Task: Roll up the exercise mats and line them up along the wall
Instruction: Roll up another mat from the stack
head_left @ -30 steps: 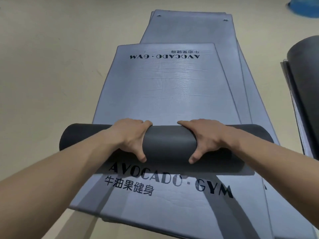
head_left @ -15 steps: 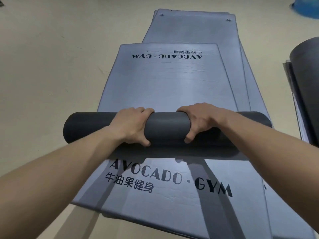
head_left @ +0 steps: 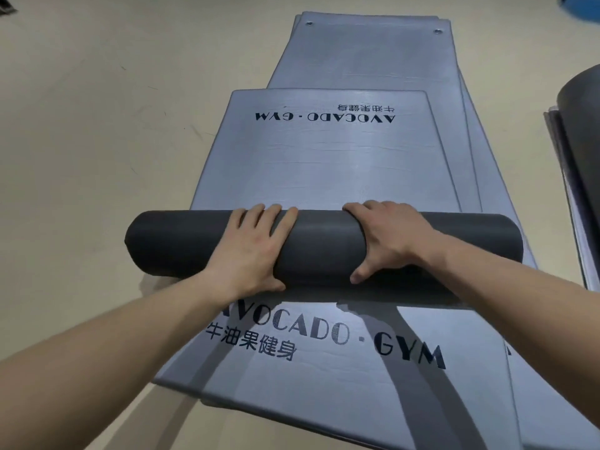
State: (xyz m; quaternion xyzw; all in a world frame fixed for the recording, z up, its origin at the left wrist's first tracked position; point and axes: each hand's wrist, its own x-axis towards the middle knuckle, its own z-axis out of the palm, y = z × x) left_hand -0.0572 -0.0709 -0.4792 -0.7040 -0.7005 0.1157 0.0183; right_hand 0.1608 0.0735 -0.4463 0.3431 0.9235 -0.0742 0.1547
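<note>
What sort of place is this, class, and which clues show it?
Probably a gym or fitness studio: grey mats printed AVOCADO GYM lie stacked on a plain floor, a half-rolled mat lies across them, and another dark roll sits at right.

A smooth beige floor (head_left: 97, 131) fills the surroundings, marked with small dark scuffs and faint scratches. Soft, even light lies on it. A blue object (head_left: 582, 8) is cut off at the top right corner, and a dark object (head_left: 6, 8) at the top left.

"AVOCADO · GYM" printed on grey mats (head_left: 328, 164)
</note>
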